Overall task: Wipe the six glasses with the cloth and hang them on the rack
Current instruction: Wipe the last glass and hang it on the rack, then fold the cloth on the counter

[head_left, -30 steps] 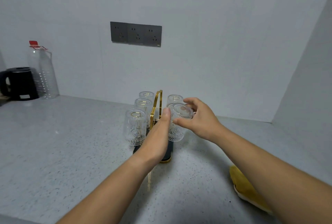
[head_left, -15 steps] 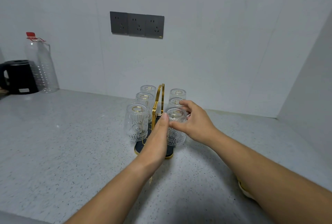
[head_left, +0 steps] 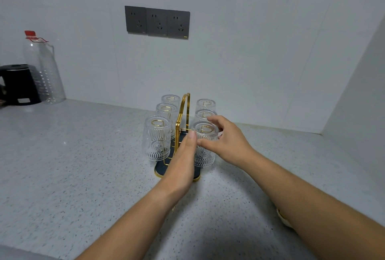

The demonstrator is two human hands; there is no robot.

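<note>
Against the wall at far left of the speckled surface (head_left: pixel 73 155): black kettle (head_left: pixel 18 84) and clear plastic bottle (head_left: pixel 44 72), red-capped, side by side. Higher up at centre, dark triple wall socket (head_left: pixel 157 22). Below it, gold-handled rack (head_left: pixel 183 103) carrying all six glasses mouth-down, three on each side of the handle. On the left side, from the near left glass (head_left: pixel 156 138) back, none touched.

Between the two rows, left grip (head_left: pixel 183 161) released, fingers straight and together, held edge-on, thumb tip touching the nearest right glass (head_left: pixel 205 151) or just beside it; cannot tell which. Over that same glass, right grip (head_left: pixel 227 143) grasping it, thumb on the near wall, fingers curled over the upturned base from the far side. Glass upright, apparently seated on its peg, directly under the right grip and just right of the left.

Farther right, largely hidden by the right forearm, sliver of yellow cloth (head_left: pixel 282 217) lying on the surface, well apart from both grips.

Judged close to finished: six of six on the rack, cloth set down. Left to do, apparently, only letting go of the last glass; wiping itself not verifiable here.
</note>
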